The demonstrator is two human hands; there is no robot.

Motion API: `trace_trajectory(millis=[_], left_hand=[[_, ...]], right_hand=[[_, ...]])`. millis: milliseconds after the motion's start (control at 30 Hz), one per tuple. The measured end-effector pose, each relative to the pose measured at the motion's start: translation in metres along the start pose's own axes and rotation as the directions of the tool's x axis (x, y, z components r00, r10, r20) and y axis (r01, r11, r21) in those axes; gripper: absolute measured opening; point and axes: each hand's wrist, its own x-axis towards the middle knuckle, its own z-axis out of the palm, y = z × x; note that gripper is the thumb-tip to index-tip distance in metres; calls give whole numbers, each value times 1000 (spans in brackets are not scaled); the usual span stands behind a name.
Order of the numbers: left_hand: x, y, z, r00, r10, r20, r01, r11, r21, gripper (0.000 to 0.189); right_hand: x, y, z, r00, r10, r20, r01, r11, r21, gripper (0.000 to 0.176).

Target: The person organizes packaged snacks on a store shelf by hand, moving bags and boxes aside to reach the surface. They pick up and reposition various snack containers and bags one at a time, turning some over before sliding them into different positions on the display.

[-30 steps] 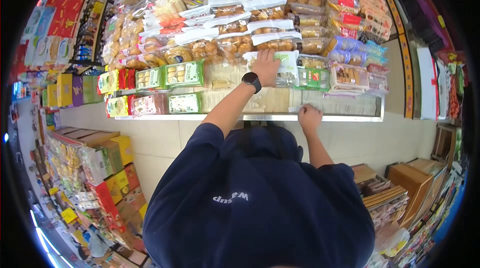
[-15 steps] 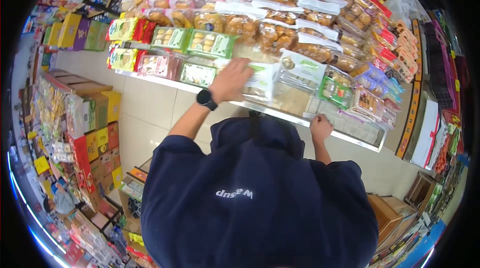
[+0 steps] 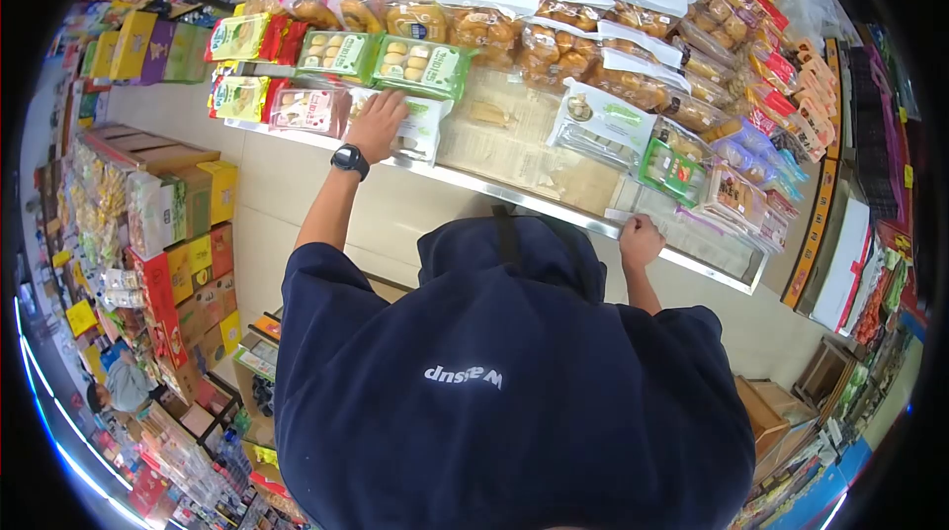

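On the shelf (image 3: 445,177), the left hand (image 3: 379,123) lies open on a snack packet (image 3: 423,131), probably light and crushable, best gripped by its edges.

This is a grocery shop. A long metal-edged display shelf (image 3: 514,198) carries rows of clear plastic bags of golden buns (image 3: 484,31) and green-labelled pastry trays (image 3: 420,65). Stacked colourful cardboard cartons (image 3: 188,223) of packaged goods stand below at the left.
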Motion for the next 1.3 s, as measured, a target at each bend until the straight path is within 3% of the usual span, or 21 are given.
trace_trajectory(millis=[200,300,333,400,433,467,500,567,633,733,833,967,1167,1300], left_hand=[[1,8,0,993,-114,37,109,987,120,52],[4,33,-11,957,-268,107,243,949,204,45],[7,43,-8,976,-217,32,204,953,226,37],[30,73,-8,991,-132,-32,128,986,-103,33],[48,105,-27,986,-165,31,168,967,-191,36],[60,125,-25,988,-36,-152,-13,952,-307,49],[79,152,-39,994,-4,-113,-43,910,-412,50],[127,197,-31,933,192,-303,-305,870,-388,57],[162,242,-29,922,238,-305,-319,914,-252,67],[205,278,-9,936,296,-189,-332,921,-203,74],[224,285,13,944,296,-147,-315,940,-132,79],[233,285,36,921,293,-256,-331,936,-120,80],[211,277,-9,935,340,-99,-353,919,-175,78],[148,231,-57,908,369,-197,-405,893,-196,75]], right_hand=[[-2,2,-3,998,-59,-38,59,998,19,18],[0,0,-3,997,-63,-55,64,997,34,18],[0,0,-3,996,-64,-56,67,997,37,18],[0,-2,-5,998,-50,-42,52,998,33,18],[0,-3,-5,998,-47,-33,47,998,28,19],[-1,-4,-5,997,-54,-51,56,998,25,17],[-2,-3,-3,996,-62,-70,64,998,19,15],[-1,-3,-3,994,-66,-84,67,998,9,13],[-1,-1,-2,995,-60,-74,61,998,1,13],[-1,-3,-3,996,-54,-65,52,998,-35,14],[0,-2,-3,997,-48,-58,46,998,-38,14],[-1,0,-1,995,-66,-79,65,998,-8,13],[2,-1,-2,993,-88,-81,87,996,-13,14],[-2,1,-4,998,-65,-5,65,998,-21,20]])
